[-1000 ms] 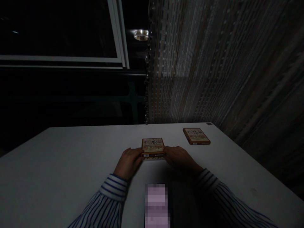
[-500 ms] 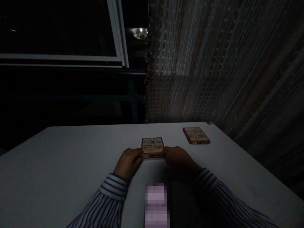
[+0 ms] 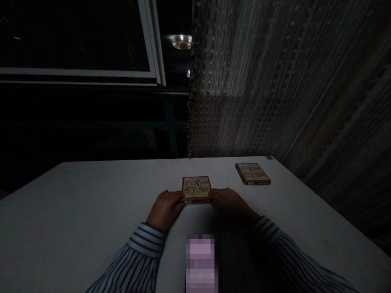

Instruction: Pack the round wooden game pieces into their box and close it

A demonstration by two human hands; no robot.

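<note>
A flat, square box (image 3: 196, 187) with a printed lid and brown edges lies in front of me. The lid bears large dark characters and smaller lettering I cannot read clearly. My left hand (image 3: 165, 206) grips its left near corner, fingers closed on the edge. At the right near corner, my right hand (image 3: 231, 204) holds it the same way. Parts of the fingers and thumbs are hidden or lost in shadow. Farther back on the right lies a second, matching box (image 3: 253, 173), apart from both hands.
Everything rests on a white table (image 3: 91, 211). A beaded string curtain (image 3: 244, 81) hangs behind its far right edge. A pale window frame (image 3: 91, 74) stands at the back left. Near me, a pixelated pinkish object (image 3: 200, 264) lies beside a dark shape. The light is dim.
</note>
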